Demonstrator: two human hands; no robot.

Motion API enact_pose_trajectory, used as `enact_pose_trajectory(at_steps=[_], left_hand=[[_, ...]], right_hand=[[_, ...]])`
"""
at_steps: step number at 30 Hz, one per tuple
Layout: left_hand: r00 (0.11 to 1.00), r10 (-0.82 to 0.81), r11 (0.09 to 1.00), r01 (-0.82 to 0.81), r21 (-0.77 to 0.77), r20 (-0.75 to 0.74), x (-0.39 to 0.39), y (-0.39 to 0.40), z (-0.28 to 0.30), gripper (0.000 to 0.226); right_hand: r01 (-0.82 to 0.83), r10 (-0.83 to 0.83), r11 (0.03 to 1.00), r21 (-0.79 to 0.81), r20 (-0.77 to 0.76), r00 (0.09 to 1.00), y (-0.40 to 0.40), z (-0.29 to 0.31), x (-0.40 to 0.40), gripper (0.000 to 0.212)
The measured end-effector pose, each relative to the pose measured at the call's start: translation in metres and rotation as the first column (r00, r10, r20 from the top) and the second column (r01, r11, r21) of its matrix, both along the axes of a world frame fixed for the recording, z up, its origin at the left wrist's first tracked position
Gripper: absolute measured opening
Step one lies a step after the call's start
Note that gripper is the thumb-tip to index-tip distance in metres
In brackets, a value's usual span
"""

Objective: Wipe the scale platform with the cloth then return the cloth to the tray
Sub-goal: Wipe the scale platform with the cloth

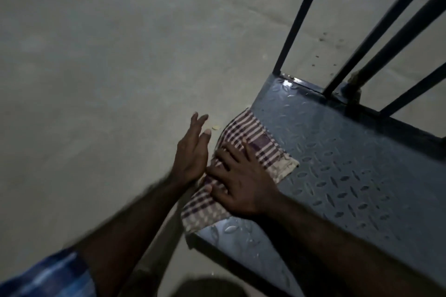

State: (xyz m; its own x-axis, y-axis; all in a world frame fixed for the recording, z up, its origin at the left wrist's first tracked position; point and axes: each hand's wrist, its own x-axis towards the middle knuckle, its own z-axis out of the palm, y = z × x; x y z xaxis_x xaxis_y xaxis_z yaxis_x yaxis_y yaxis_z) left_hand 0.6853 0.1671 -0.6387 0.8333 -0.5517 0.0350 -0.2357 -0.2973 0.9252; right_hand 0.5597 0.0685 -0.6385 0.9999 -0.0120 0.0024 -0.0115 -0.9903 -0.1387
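A checked purple-and-cream cloth (251, 137) lies folded along the left edge of the scale platform (342, 164), a blue-grey metal plate with a raised diamond tread. My right hand (241, 183) presses flat on the cloth, fingers spread and pointing up-left. My left hand (193, 152) is held flat and on edge beside the platform's left edge, over the floor, fingers straight and together, touching or nearly touching the cloth's side. It holds nothing. No tray is in view.
Dark metal bars (376, 31) of a railing rise from the platform's far edge at the upper right. A bare concrete floor (108, 55) spreads to the left, with a small yellowish scrap (215, 127) near the cloth. The scene is dim.
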Motion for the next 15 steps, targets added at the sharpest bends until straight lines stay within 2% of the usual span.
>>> enact_pose_trajectory(at_steps=[3,9,12,15], left_hand=[[0.998,0.021,0.999,-0.018,0.05,-0.057,0.005,0.0,-0.003,0.041],[0.987,0.003,0.995,0.014,0.102,-0.162,-0.005,0.002,-0.006,0.042],[0.991,-0.04,0.99,0.057,0.132,-0.129,-0.01,0.002,-0.004,0.042],[0.986,-0.117,0.963,0.142,0.229,-0.12,-0.018,0.0,-0.001,0.046]], right_hand=[[-0.083,0.083,0.996,0.01,-0.013,0.996,0.033,-0.001,-0.025,0.045],[-0.132,0.131,0.991,-0.022,-0.019,0.991,0.061,-0.009,-0.059,0.047],[-0.195,0.194,0.98,-0.048,-0.03,0.981,0.07,-0.011,-0.073,0.051],[-0.192,0.189,0.979,-0.064,-0.041,0.981,0.072,-0.019,-0.09,0.049]])
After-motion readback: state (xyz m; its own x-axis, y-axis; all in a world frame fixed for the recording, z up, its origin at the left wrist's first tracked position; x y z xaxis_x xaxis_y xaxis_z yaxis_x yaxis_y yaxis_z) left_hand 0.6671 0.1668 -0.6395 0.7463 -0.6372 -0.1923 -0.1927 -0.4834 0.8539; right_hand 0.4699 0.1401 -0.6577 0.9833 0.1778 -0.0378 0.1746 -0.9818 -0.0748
